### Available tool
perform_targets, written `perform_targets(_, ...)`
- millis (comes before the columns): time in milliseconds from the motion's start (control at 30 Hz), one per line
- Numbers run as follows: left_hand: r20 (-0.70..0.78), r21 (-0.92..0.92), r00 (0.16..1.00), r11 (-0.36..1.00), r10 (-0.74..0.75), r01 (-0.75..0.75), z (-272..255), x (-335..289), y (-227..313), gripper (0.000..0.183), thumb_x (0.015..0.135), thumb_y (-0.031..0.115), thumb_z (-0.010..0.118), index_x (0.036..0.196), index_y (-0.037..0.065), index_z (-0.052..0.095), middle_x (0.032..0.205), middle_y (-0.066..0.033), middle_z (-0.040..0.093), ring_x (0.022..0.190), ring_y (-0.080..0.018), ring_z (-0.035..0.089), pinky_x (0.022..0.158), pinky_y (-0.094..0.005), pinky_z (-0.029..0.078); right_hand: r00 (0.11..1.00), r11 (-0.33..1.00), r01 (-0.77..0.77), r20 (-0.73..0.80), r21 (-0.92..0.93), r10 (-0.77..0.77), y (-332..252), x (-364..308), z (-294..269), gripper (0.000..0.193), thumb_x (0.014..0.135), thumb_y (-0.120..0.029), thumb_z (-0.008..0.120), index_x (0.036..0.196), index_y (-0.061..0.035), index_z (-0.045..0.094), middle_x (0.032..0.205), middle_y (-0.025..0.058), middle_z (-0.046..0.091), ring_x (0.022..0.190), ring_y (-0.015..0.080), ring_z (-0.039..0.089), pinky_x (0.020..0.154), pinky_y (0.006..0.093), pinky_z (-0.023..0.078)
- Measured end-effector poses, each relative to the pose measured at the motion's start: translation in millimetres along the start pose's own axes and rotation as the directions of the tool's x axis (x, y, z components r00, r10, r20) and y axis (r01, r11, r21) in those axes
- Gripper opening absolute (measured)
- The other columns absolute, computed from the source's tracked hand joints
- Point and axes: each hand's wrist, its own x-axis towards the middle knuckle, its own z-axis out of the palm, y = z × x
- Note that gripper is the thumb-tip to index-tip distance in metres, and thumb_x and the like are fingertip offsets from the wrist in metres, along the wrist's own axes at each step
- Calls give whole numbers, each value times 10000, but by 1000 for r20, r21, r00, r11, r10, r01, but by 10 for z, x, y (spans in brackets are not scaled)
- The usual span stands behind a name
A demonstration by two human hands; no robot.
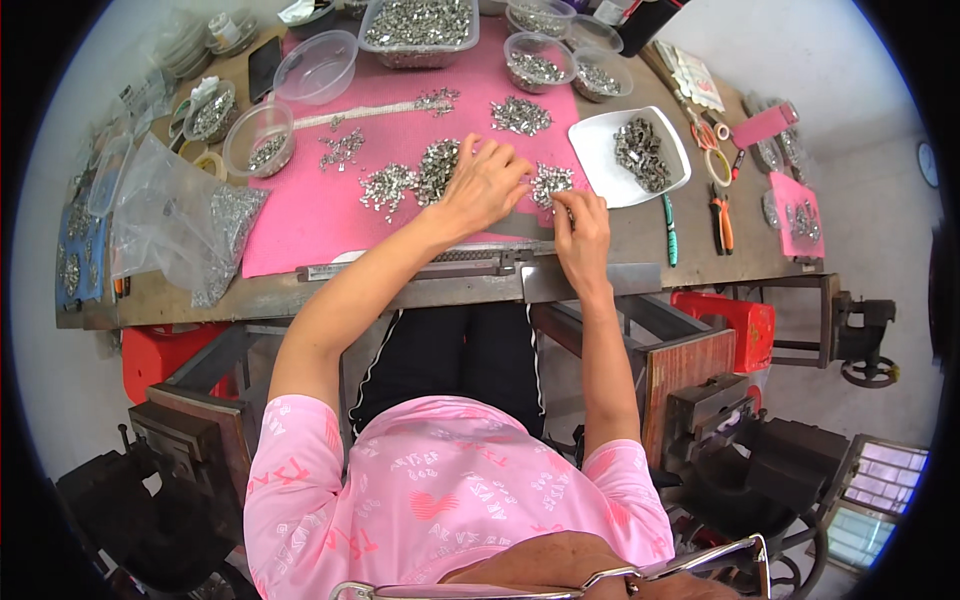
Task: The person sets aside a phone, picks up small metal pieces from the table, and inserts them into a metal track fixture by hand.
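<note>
My left hand (485,188) reaches across the pink mat (300,225), beside a heap of small silver metal pieces (437,170). Its fingers are bent and drawn together toward the right; anything between them is too small to make out. Close by on the right, my right hand (583,235) is closed in a pinch, and what it grips is hidden. A small pile of metal bits (551,182) lies between the two hands. Left of the heap is a lighter pile of tiny clips (388,188).
A white tray (597,178) of metal pieces stands right of the mat. Beyond are orange-handled pliers (722,220) and a teal-handled tool (670,232). Clear tubs (317,68) line the back. A filled plastic bag (165,215) lies left. A metal rail (420,268) runs along the front edge.
</note>
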Motion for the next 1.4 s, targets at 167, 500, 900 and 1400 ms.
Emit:
perform_targets(167, 201, 138, 978, 990, -61, 33, 84, -7, 65, 200, 882, 185, 707, 1062, 100, 717, 1060, -79, 641, 1110, -294, 564, 1086, -623, 304, 977, 953, 202, 110, -227, -181, 115, 22, 99, 271, 906, -69, 655, 1172, -20, 677, 1295, 99, 641, 1255, 336, 531, 1077, 483, 373)
perform_targets(500, 250, 80, 967, 997, -42, 23, 50, -257, 235, 402, 979, 196, 618, 1363, 79, 617, 1373, -132, 622, 1442, -379, 391, 1173, -708, 148, 919, 954, 290, 299, -76, -256, 186, -72, -185, 251, 915, -72, 661, 1154, -27, 723, 1301, 86, 676, 1298, 326, 547, 1102, 502, 368)
perform_targets(900, 150, -22, 985, 996, -87, 91, 84, 106, -102, 193, 911, 201, 700, 1079, 113, 734, 1035, -60, 699, 1034, -267, 602, 1043, -573, 326, 972, 963, 229, 83, -144, -219, 212, 81, -26, 213, 859, -41, 702, 1071, -42, 715, 1122, 83, 672, 1123, 311, 581, 973, 443, 420)
perform_targets(1400, 163, 21, 985, 999, -50, 47, 297, 109, -135, 101, 890, 145, 690, 967, 84, 666, 946, -70, 650, 980, -279, 581, 989, -539, 334, 981, 979, 191, 37, -70, -189, 56, 6, 70, 124, 844, -64, 727, 967, -74, 711, 883, 58, 570, 872, 266, 528, 807, 410, 404)
